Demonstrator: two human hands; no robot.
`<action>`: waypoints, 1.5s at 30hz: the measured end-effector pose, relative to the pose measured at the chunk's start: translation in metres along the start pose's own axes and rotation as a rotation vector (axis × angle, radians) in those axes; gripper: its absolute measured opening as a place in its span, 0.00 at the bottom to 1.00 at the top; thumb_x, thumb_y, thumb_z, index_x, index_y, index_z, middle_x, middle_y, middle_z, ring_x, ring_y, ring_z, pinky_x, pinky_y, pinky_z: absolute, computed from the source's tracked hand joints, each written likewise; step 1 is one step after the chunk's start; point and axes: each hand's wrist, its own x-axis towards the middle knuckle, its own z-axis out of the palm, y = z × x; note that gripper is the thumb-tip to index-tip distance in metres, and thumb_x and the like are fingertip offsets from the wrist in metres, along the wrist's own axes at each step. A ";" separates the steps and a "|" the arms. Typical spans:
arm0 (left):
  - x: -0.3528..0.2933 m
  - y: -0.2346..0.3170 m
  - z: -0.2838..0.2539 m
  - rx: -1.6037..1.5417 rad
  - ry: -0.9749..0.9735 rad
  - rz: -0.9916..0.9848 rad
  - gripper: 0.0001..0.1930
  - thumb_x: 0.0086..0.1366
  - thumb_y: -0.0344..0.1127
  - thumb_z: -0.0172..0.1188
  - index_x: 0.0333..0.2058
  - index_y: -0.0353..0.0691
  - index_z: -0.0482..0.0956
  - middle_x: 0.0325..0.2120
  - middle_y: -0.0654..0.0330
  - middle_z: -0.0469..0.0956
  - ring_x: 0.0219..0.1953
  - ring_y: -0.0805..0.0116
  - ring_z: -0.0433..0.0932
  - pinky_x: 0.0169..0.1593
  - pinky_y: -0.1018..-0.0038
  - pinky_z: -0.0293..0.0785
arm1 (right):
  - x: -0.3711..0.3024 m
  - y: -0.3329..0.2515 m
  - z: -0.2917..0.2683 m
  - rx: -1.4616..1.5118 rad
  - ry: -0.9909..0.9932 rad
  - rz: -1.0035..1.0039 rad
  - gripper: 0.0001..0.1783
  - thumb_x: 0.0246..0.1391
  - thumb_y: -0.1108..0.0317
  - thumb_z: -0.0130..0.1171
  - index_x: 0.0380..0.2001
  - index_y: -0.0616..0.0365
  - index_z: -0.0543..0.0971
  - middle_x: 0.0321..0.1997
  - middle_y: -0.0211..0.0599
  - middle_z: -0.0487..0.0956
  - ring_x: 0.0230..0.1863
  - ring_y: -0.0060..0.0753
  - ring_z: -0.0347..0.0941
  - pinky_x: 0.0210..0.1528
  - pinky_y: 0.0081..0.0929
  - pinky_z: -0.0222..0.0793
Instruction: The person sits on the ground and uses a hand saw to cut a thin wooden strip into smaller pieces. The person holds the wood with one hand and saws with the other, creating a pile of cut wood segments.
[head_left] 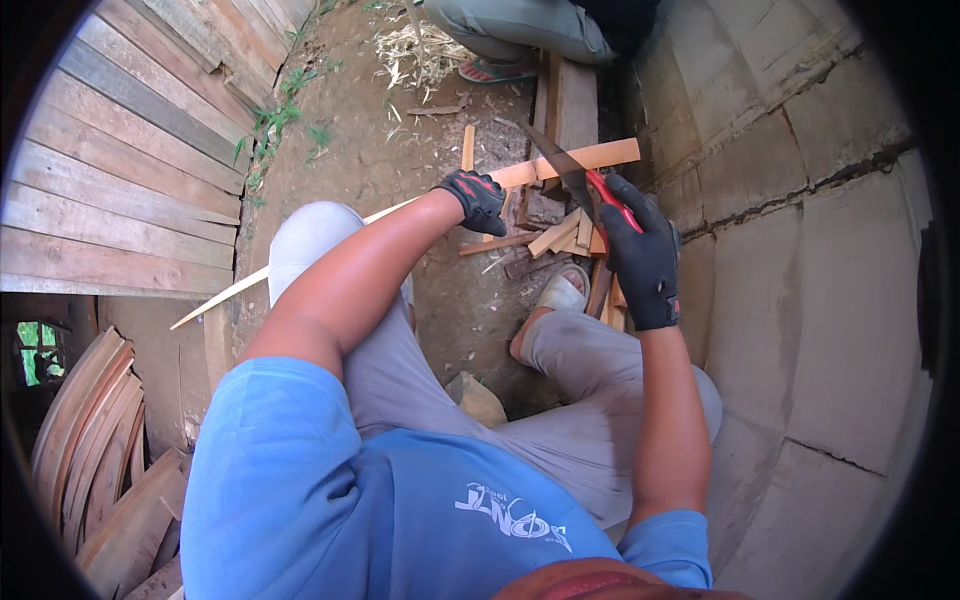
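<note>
My left hand, in a black glove with red marks, is closed on a pale wooden slat. The slat runs to the right of the hand, and a long thin pale length continues left past my forearm and over my knee; my hand and arm hide the join. My right hand, also black-gloved, grips the red handle of a handsaw. Its dark blade lies across the slat, the tip pointing up and left. Whether the teeth have cut in cannot be seen.
Cut wood pieces lie below the slat. A thick beam runs toward another person's crouching leg. Shavings cover the far ground. A block wall stands right, a plank wall left, with curved boards stacked lower left.
</note>
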 end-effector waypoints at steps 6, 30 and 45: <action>0.007 -0.035 0.023 0.050 0.099 -0.236 0.30 0.61 0.61 0.66 0.53 0.44 0.86 0.53 0.52 0.87 0.56 0.51 0.86 0.57 0.54 0.83 | 0.001 -0.004 0.000 0.082 0.024 0.011 0.22 0.64 0.63 0.66 0.59 0.59 0.85 0.58 0.46 0.88 0.59 0.40 0.84 0.63 0.36 0.76; 0.066 -0.040 0.050 0.004 0.114 -0.313 0.25 0.61 0.48 0.62 0.55 0.46 0.84 0.55 0.53 0.86 0.57 0.52 0.85 0.60 0.55 0.80 | 0.018 0.011 -0.036 0.058 0.241 -0.045 0.21 0.62 0.61 0.67 0.55 0.58 0.86 0.56 0.49 0.87 0.56 0.48 0.85 0.60 0.39 0.77; 0.048 -0.046 0.068 -0.087 0.081 -0.205 0.35 0.62 0.64 0.67 0.58 0.45 0.81 0.57 0.48 0.84 0.59 0.46 0.83 0.62 0.52 0.79 | 0.017 0.009 -0.039 0.151 0.283 -0.031 0.22 0.64 0.63 0.68 0.57 0.61 0.85 0.57 0.48 0.87 0.60 0.41 0.84 0.64 0.35 0.75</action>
